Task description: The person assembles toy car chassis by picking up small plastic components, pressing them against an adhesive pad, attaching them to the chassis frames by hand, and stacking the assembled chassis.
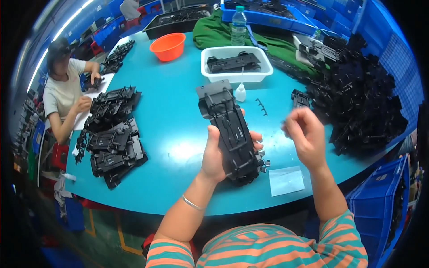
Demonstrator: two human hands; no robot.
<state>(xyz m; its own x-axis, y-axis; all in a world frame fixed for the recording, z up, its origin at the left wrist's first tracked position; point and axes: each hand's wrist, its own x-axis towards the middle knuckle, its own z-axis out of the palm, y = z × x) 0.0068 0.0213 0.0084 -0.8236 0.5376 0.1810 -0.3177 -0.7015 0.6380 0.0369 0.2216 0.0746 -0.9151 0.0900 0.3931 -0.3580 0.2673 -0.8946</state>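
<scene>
Teal tabletop with glare. Left hand grip clamped around black plastic chassis, raised over tabletop; right hand curled, well apart, can't tell whether fingertips meet. Best: keep chassis steady, support underside, don't squeeze thin edges.

The wide table is blue-green, and its smooth surface gives back a bright reflection. At far left, the long white lamps run in a slanting row. The floor, at near left, is green with yellow lines. A red stool stands at left, and a blue panel rises at right.
</scene>
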